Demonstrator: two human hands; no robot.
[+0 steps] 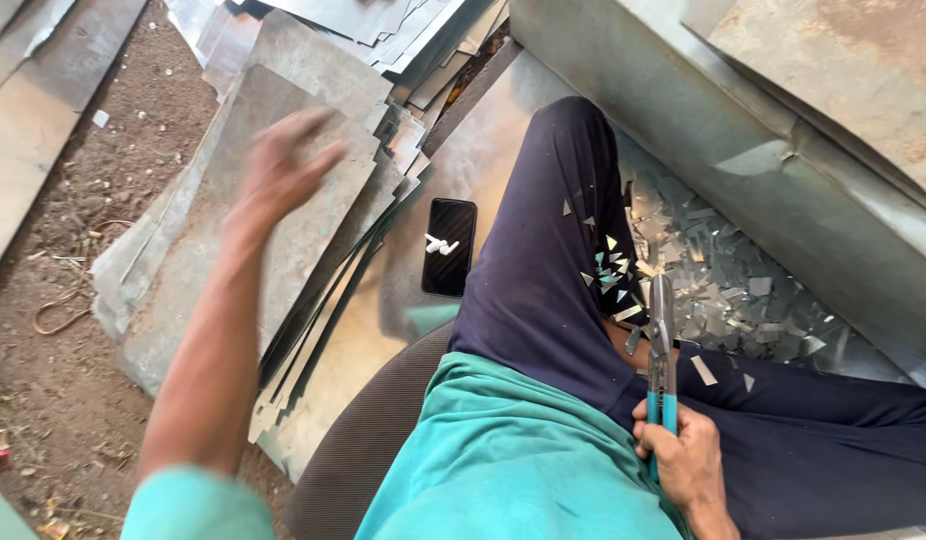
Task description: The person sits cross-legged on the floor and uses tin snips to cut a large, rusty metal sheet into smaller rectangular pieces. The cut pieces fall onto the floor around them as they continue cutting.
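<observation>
Head view, looking down over a seated person in a teal shirt and dark navy trousers. The left hand (pixel 283 165), blurred, fingers spread and holding nothing, hovers over the top sheet of a leaning stack of grey galvanised metal sheets (pixel 283 240) at the person's left. The right hand (pixel 688 460) is wrapped around the teal-sleeved handles of a pair of steel tin snips (pixel 662 345), the blades pointing away from the body and resting beside the raised knee (whether the blades are parted cannot be told). A heap of small silver sheet-metal offcuts (pixel 728 285) lies between the leg and a large folded grey metal panel (pixel 783 170); a few triangular scraps cling to the trousers. A black smartphone (pixel 450 247) carrying a pair of white earbuds (pixel 440 244) lies on a flat sheet beside the thigh. Judged from this, the step in hand is fetching a fresh sheet: the open hand must pinch the top sheet's edge and draw it free, minding sharp edges, before the snips can bite.
</observation>
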